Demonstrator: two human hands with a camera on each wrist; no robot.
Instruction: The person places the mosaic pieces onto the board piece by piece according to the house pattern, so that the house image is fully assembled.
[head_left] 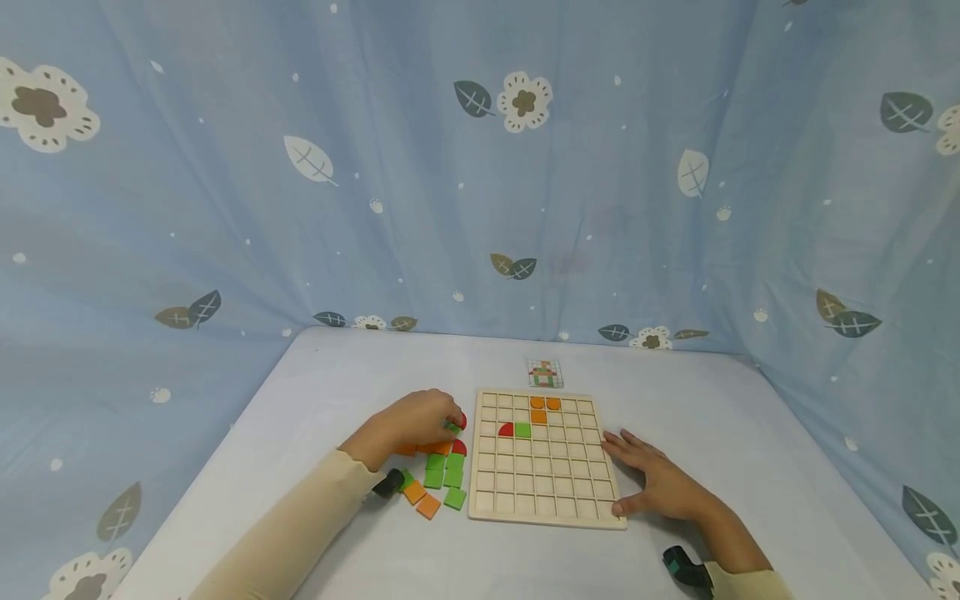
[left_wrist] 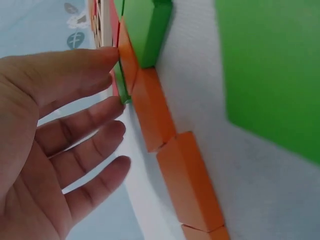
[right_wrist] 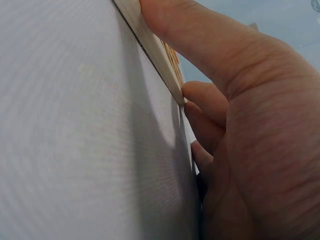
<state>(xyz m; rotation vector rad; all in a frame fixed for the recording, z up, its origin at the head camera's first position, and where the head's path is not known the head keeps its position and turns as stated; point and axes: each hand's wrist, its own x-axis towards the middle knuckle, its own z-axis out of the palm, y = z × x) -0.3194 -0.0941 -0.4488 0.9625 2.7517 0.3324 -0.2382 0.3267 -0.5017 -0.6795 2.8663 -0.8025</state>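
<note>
A wooden grid board [head_left: 546, 523] lies flat on the table. In its cells are a red quarter-round tile [head_left: 506, 430], a green square tile [head_left: 522, 430], an orange square tile [head_left: 538, 417] and two round orange tiles [head_left: 553, 404]. Left of the board, my left hand [head_left: 420, 417] pinches a green tile [left_wrist: 121, 86] between thumb and fingers, low among the loose pieces. My right hand [head_left: 660, 479] rests against the board's right edge, fingers extended, thumb at the near corner. The right wrist view shows its thumb and fingertips touching the board's side [right_wrist: 155, 60].
Loose green tiles [head_left: 454, 498], orange tiles [head_left: 428, 506] and a red rounded piece [head_left: 459, 447] lie between the left forearm and the board. A small pattern card [head_left: 544, 373] lies beyond the board's far edge. A blue patterned curtain [head_left: 420, 208] surrounds the white table [head_left: 360, 367].
</note>
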